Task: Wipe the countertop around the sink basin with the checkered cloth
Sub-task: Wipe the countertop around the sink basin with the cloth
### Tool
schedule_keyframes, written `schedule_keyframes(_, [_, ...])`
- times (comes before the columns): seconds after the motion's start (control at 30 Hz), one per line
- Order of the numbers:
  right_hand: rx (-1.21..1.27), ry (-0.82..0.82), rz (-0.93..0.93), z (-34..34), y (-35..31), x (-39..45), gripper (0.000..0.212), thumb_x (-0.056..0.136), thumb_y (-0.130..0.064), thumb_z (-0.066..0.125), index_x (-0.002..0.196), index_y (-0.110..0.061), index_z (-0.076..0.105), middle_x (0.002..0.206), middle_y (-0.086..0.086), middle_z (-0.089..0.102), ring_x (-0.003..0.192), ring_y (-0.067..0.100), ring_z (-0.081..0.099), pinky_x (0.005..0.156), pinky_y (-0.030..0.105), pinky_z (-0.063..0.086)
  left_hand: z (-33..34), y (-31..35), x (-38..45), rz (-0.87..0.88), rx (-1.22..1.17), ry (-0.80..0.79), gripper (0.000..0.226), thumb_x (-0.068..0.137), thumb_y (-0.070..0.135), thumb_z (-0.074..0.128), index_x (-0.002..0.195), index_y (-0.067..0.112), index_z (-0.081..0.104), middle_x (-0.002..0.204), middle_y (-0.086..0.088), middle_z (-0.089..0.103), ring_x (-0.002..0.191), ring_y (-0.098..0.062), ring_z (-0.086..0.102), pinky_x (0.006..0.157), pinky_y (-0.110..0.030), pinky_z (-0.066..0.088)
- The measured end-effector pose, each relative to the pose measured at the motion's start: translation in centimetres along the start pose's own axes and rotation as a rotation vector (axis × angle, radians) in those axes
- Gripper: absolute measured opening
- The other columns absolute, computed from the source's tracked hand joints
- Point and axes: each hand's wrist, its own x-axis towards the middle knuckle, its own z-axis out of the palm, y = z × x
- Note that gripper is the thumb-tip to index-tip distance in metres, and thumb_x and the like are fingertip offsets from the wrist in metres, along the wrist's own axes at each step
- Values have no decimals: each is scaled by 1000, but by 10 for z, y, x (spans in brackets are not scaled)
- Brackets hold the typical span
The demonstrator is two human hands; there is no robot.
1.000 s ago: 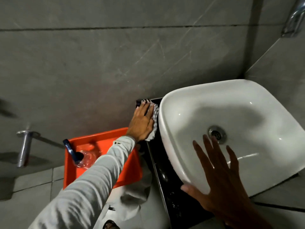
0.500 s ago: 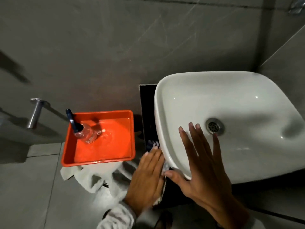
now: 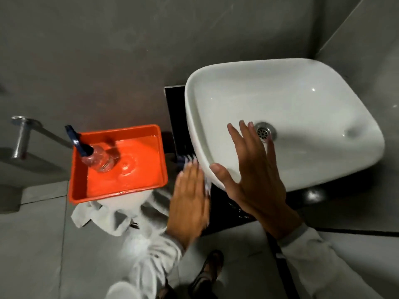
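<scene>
A: Where's the cloth point(image 3: 190, 158)?

B: Under the left hand point(image 3: 190, 197), on the black countertop point(image 3: 222, 201) strip just left of the sink point(image 3: 302, 93). Only slivers show: a striped edge past the fingertips, a white bit along the hand's right side against the sink wall. The rest is covered.

A: Hand state?

B: Left is flat, palm down, fingers straight and together, pressing the cloth onto the counter. Not a pinch or a fist. It's motion-blurred, so finer detail is lost. Right hand point(image 3: 257, 180) is spread wide, holding nothing. Thumb lies at the sink's near-left rim, fingers reach over the bowl towards the drain point(image 3: 265, 130). Whether the palm touches the porcelain, I can't tell.

A: Counter?

B: Glossy black, narrow strip exposed left of the sink and along its front edge. Some light reflections on the front part. Sink sits on top, white, rounded-square, overhanging most of it.

A: What's around it?

B: Orange tray point(image 3: 159, 152) to the left, lower than the counter, with a shallow layer of liquid. A clear bottle point(image 3: 100, 159) with a dark blue top stands tilted in its back-left corner. White rag point(image 3: 112, 214) crumpled under the tray's near edge. Chrome fitting point(image 3: 20, 137) on the far left. Grey tiled wall and floor. Both sleeves are light-coloured. A dark sandal point(image 3: 210, 268) on the floor at the bottom.
</scene>
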Motion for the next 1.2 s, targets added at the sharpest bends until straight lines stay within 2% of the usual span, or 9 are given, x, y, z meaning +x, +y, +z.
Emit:
schedule_keyframes(0.1, [0, -8, 41, -1, -2, 3, 94, 92, -80, 13, 158, -15, 31, 168, 12, 29, 159, 24, 17, 124, 62, 20, 18, 43, -41, 91, 26, -50, 70, 91, 21, 56, 154, -3, 41, 165, -23, 38, 156, -40, 33, 131, -52, 26])
schedule_keyframes(0.2, [165, 40, 96, -9, -8, 3, 83, 95, -67, 33, 155, -9, 38, 164, 15, 35, 156, 28, 25, 123, 60, 26, 10, 54, -35, 67, -54, -124, 65, 105, 25, 45, 162, 2, 26, 173, -17, 22, 163, -33, 13, 135, -49, 6])
schedule_keyframes(0.3, [376, 372, 139, -16, -9, -21, 53, 100, -38, 49, 140, -4, 54, 147, 12, 54, 139, 28, 49, 115, 48, 43, -21, 27, -35, 80, -275, -133, 58, 108, 26, 39, 162, 6, 28, 173, -8, 14, 164, -25, 6, 136, -43, 9])
schedule_keyframes(0.4, [429, 627, 298, 1, -29, -92, 20, 103, -24, 50, 118, -20, 62, 118, -6, 59, 116, 5, 56, 99, 27, 47, -71, -9, -31, 106, -316, 93, 53, 108, 29, 36, 158, 12, 39, 169, -2, 27, 160, -17, 19, 133, -39, 16])
schedule_keyframes(0.47, [365, 458, 337, 30, -55, -134, 19, 102, -22, 49, 112, -20, 65, 114, -4, 63, 110, 8, 59, 91, 34, 52, -101, -19, -10, 241, -207, 172, 55, 107, 31, 34, 157, 9, 41, 168, -8, 32, 159, -22, 27, 132, -44, 21])
schedule_keyframes(0.53, [227, 202, 296, 64, -71, -147, 31, 101, -25, 50, 126, -15, 66, 135, 4, 63, 123, 21, 60, 98, 43, 55, -124, -9, 23, 438, -101, 186, 56, 108, 34, 36, 156, 6, 43, 167, -16, 37, 158, -29, 32, 131, -51, 26])
schedule_keyframes(0.7, [-74, -46, 323, 99, -68, -95, 57, 99, -39, 49, 141, -1, 56, 150, 17, 55, 142, 28, 50, 121, 45, 32, -125, 46, 92, 861, 209, 49, 65, 108, 48, 34, 161, 10, 33, 170, -19, 30, 160, -33, 25, 131, -55, 24])
schedule_keyframes(1.0, [-62, 37, 42, 95, 31, -126, 51, 102, -22, 45, 151, -9, 46, 157, 6, 49, 149, 21, 41, 120, 44, 39, -97, 50, 109, 939, 406, -146, 78, 108, 61, 22, 167, 14, 1, 177, -11, 4, 165, -23, 1, 133, -55, 16])
schedule_keyframes(1.2, [-88, 185, -113, 84, 126, -132, 45, 100, -16, 36, 128, -1, 69, 133, 15, 69, 125, 32, 66, 113, 48, 43, -98, 52, 110, 890, 414, -194, 79, 107, 61, 23, 167, 14, 1, 177, -12, 6, 165, -23, 4, 132, -56, 14])
